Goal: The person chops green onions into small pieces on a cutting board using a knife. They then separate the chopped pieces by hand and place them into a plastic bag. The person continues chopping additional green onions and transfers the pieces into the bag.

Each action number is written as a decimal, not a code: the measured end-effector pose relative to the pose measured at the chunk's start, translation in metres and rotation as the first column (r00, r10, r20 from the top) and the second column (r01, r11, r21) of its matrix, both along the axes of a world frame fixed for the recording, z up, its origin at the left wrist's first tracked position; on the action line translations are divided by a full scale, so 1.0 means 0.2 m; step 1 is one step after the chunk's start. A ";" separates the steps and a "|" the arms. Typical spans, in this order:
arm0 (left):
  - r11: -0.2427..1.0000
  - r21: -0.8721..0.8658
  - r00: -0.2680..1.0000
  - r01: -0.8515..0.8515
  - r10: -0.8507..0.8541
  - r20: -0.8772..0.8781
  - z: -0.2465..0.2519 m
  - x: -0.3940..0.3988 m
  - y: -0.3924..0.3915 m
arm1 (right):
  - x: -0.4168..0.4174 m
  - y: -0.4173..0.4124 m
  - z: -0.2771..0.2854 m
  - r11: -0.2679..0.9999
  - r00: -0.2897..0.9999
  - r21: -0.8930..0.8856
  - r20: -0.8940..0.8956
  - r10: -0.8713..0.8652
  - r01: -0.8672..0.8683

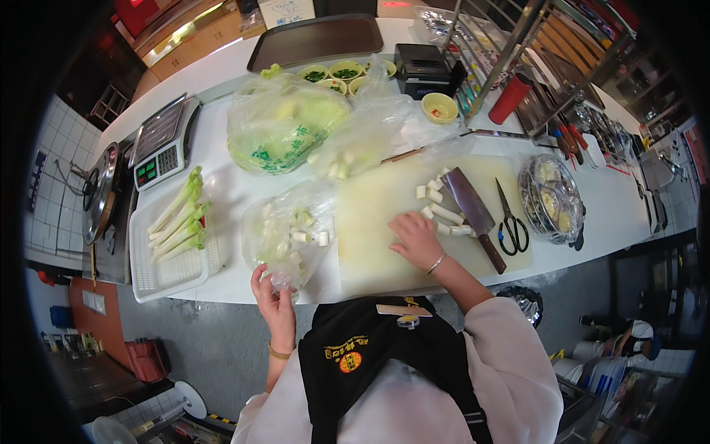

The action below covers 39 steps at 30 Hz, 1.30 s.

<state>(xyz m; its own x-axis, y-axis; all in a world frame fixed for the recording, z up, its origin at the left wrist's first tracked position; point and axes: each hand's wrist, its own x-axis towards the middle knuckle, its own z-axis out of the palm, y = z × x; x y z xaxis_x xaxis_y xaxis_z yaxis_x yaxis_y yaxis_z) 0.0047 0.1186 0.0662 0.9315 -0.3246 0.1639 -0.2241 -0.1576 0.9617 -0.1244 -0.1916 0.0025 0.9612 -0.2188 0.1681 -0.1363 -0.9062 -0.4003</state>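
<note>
My left hand (276,302) pinches the near edge of a clear plastic bag (260,227), in which several cut white stalk pieces (301,237) lie. My right hand (415,238), fingers spread, is over the pale cutting board (377,261), beside more cut white pieces (442,212). Whether it touches one is not clear. On the board's right part rest a cleaver (468,200), its blade pointing away from me, and black-handled scissors (512,230). Whole green-and-white stalks (180,222) lie in a white plastic basket (166,286) at the left.
Behind are a large bag of leafy greens (285,122), another plastic bag (366,133), small bowls (345,70), a dark tray (316,41) and a black printer (421,69). A digital scale (166,139) stands left; a film-wrapped round container (551,198) and metal rack (499,61) stand right.
</note>
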 end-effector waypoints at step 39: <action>0.999 -0.030 0.999 0.032 -0.032 -0.014 0.04 -0.04 0.00 | 0.69 0.36 0.01 0.831 0.931 0.442 0.289 0.224 -0.338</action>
<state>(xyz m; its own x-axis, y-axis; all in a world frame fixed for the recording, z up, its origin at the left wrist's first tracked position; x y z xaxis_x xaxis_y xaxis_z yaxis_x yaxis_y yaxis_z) -0.0027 0.1195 0.0738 0.9231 -0.3494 0.1608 -0.2150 -0.1220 0.9690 0.0145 -0.1198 0.0049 0.9446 -0.0520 0.3240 0.2356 -0.5797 -0.7800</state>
